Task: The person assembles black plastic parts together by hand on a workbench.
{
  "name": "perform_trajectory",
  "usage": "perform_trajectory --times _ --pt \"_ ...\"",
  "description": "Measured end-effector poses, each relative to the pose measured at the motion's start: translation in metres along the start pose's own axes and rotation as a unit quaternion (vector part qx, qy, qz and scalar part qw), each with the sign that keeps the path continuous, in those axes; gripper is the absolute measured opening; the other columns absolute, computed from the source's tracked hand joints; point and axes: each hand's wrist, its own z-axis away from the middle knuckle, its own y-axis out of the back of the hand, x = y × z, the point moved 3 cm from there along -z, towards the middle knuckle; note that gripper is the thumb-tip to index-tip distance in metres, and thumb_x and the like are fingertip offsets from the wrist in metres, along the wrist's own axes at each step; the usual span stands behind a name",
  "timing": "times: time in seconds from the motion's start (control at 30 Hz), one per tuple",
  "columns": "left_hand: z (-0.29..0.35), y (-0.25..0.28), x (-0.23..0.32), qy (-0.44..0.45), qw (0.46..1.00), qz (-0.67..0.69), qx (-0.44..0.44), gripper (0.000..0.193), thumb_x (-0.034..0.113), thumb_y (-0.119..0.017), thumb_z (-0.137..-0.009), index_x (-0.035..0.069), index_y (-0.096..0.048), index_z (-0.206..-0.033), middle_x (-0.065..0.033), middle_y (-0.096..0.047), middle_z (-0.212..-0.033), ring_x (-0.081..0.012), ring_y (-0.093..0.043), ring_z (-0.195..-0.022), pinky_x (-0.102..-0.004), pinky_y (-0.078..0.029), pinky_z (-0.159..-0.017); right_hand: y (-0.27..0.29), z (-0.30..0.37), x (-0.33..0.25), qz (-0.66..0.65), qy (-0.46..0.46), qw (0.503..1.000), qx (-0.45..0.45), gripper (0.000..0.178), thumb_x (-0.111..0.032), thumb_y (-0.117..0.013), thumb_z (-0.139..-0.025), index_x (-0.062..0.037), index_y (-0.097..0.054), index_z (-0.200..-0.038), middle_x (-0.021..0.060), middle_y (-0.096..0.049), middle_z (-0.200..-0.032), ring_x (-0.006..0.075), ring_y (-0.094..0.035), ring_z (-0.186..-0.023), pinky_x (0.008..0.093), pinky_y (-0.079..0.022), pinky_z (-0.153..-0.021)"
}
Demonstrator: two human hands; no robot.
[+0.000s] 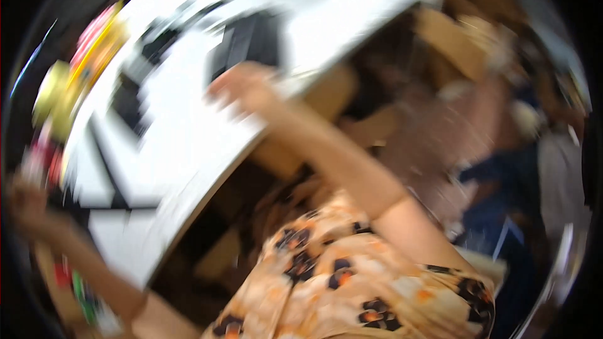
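Motion smears the whole head view. My right hand (246,90) reaches over the near edge of the white table (188,157), its fingers loosely apart and nothing visible in them. Just beyond its fingers lies a black, box-like object (248,37), too blurred to name; whether they touch I cannot tell. Far to the left, my left hand (28,206) is raised near small red and pink items (49,160) at the table's end. Its fingers are too smeared to read, so any hold is hidden.
Several dark items (129,103) lie on the table's left part. Yellow and pink packages (94,56) stand past its far left side. Cardboard boxes (449,44) sit at the right, beside the table. Dark blue cloth or bags (496,194) lie at the lower right.
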Motion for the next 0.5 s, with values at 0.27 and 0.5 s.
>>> perform_trajectory --times 0.27,0.5 --pt "0.033 0.013 0.029 0.104 0.991 0.081 0.007 0.036 0.020 -0.030 -0.095 0.009 -0.039 -0.063 -0.0027 -0.035 -0.052 -0.0120 -0.034 -0.043 -0.0252 -0.030 -0.044 -0.022 -0.003 0.020 0.216 0.022 0.976 -0.005 0.029 -0.030 -0.051 -0.095 -0.0065 -0.068 -0.091 -0.0062 -0.049 -0.060 0.0013 -0.038 -0.052 0.0171 -0.029 -0.047" --pt "0.040 0.021 0.009 0.148 0.988 0.024 0.023 0.040 0.028 -0.036 -0.098 0.007 -0.039 -0.064 -0.0025 -0.036 -0.051 -0.0117 -0.038 -0.044 -0.0257 -0.034 -0.045 -0.039 -0.002 0.026 0.357 -0.006 0.934 -0.015 0.029 -0.029 -0.053 -0.094 -0.0027 -0.065 -0.091 -0.0012 -0.049 -0.060 0.0059 -0.043 -0.055 0.0220 -0.031 -0.050"
